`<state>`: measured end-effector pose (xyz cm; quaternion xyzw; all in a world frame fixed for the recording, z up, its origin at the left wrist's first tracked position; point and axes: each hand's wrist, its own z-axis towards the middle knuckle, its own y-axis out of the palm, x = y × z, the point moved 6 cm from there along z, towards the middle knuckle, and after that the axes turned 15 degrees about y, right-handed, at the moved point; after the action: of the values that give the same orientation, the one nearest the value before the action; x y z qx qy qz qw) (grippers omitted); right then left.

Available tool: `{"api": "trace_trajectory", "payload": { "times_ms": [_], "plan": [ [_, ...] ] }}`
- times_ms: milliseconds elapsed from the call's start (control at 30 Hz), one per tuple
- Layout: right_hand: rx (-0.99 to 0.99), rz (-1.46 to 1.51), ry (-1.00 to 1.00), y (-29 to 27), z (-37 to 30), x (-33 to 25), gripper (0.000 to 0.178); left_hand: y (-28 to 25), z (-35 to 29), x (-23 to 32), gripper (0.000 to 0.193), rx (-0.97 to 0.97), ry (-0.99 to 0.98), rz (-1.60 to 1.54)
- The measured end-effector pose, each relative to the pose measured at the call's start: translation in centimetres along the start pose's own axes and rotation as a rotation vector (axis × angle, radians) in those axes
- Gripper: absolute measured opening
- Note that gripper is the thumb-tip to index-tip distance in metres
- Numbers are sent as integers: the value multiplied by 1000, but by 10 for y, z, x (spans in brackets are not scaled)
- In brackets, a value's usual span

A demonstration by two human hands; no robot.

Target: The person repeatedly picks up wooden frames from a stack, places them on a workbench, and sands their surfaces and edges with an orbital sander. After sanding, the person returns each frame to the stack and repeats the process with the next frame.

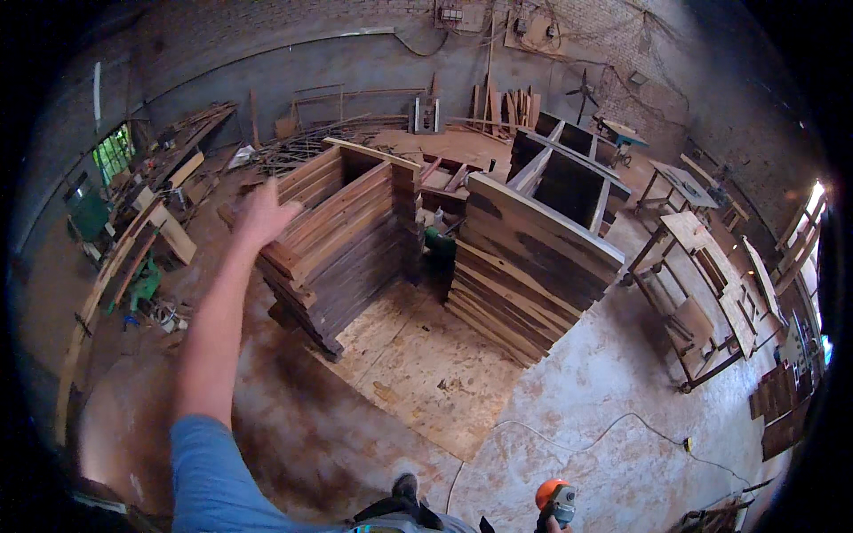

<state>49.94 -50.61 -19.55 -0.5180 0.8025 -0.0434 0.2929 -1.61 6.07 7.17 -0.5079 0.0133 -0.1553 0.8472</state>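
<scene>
Holding a grey handheld power tool (563, 511) with a round orange front, the right hand (554, 527) barely shows at the lower edge, fingers wrapped on the tool's near end. The left hand (264, 218) is at the outer top edge of a brown stack of wooden boards (342, 213); whether its fingers are apart or together, I cannot tell. Between this and a dark-streaked wooden stack (524, 258), a gap opens nearward over a pale plywood sheet (426, 382).

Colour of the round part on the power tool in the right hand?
Orange: the round part shows best in the head view, near the lower edge.
</scene>
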Motion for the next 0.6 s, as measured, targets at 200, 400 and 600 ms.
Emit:
{"api": "trace_trajectory", "payload": {
  "times_ms": [200,400,600],
  "plan": [
    [-38,134,-135,-3,27,18,42,72,9,1,49,-443,74,31],
    [88,78,-108,-20,11,29,40,84,18,-10,47,-404,121,-47],
    [138,51,-51,-24,27,41,40,83,15,-8,44,-378,149,-71]
  ]
}}
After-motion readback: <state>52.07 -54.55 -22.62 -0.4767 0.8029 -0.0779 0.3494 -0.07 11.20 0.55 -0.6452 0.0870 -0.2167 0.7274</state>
